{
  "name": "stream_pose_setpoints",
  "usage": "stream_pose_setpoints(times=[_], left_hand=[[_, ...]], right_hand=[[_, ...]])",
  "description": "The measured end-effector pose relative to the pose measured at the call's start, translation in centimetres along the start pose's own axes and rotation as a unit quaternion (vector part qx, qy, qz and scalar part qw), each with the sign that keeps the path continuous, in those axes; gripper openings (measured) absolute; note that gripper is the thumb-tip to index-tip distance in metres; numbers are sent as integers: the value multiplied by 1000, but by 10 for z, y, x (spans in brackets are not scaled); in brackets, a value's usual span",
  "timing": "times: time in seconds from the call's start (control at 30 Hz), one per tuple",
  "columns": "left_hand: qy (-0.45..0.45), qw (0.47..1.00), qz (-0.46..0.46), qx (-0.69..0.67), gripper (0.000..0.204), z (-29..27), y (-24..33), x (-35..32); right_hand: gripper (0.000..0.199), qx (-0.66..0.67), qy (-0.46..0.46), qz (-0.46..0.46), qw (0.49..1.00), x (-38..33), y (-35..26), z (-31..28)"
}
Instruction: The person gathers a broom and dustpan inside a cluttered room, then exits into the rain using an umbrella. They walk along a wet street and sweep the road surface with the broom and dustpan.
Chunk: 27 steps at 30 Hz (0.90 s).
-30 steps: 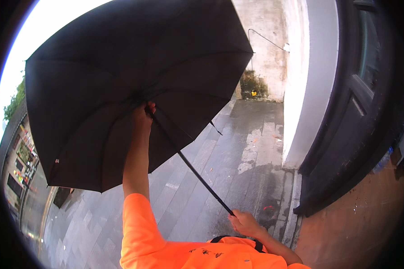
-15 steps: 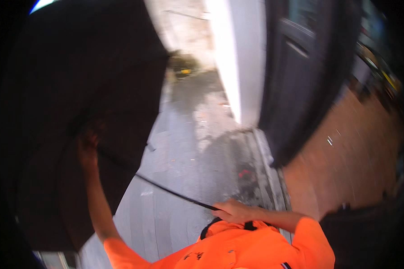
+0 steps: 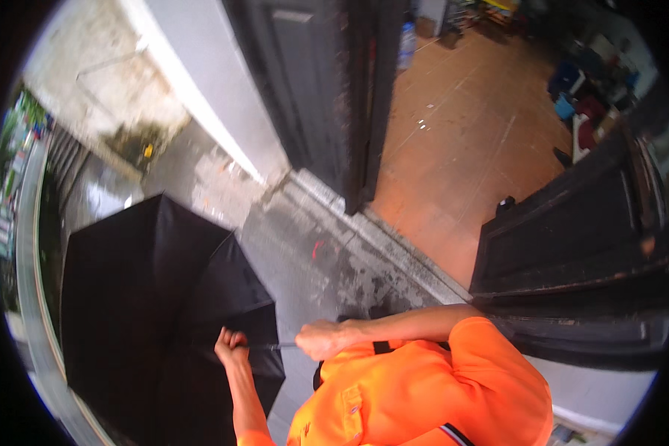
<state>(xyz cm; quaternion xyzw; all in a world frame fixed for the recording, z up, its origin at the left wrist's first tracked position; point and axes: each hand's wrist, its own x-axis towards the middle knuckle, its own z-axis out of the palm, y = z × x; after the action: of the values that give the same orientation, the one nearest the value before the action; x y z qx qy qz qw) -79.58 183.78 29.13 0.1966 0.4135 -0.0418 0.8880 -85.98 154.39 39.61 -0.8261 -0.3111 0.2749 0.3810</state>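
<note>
A black umbrella (image 3: 156, 297) is spread in front of me on the left, its inner side and ribs turned toward me. My right hand (image 3: 323, 340) is closed round the handle end of its shaft, close to my orange shirt. My left hand (image 3: 234, 346) is closed on the umbrella farther up, where the thin metal shaft (image 3: 279, 346) meets the dark canopy. The fingers of that hand are curled, and what part they grip is hard to make out.
On the right, two dark wooden door leaves (image 3: 572, 260) stand either side of an opening to a brown tiled floor (image 3: 453, 141). A stone sill (image 3: 394, 249) crosses the doorway. Clutter (image 3: 587, 111) lies along the room's far side. A railing (image 3: 33, 297) curves at far left.
My view has swung toward the doorway. The umbrella now looks smaller and lower, and my left hand is much closer to my right hand along the shaft. Both hands keep their hold.
</note>
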Motion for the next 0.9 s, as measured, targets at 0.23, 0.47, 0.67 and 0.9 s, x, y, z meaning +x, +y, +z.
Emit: stream_pose_setpoints(times=[0.23, 0.47, 0.67, 0.9], left_hand=[[55, 987, -15, 149, 4, -8, -88, -11], [90, 972, -10, 218, 24, -55, 79, 44], [162, 974, 100, 125, 16, -161, 190, 94], [245, 956, 96, 129, 18, -184, 191, 123]], right_hand=[[24, 86, -6, 84, 993, 35, 17, 44], [39, 465, -16, 106, 879, 7, 66, 45], [18, 310, 140, 304, 890, -75, 146, 88], [19, 349, 219, 362, 836, -71, 138, 71]])
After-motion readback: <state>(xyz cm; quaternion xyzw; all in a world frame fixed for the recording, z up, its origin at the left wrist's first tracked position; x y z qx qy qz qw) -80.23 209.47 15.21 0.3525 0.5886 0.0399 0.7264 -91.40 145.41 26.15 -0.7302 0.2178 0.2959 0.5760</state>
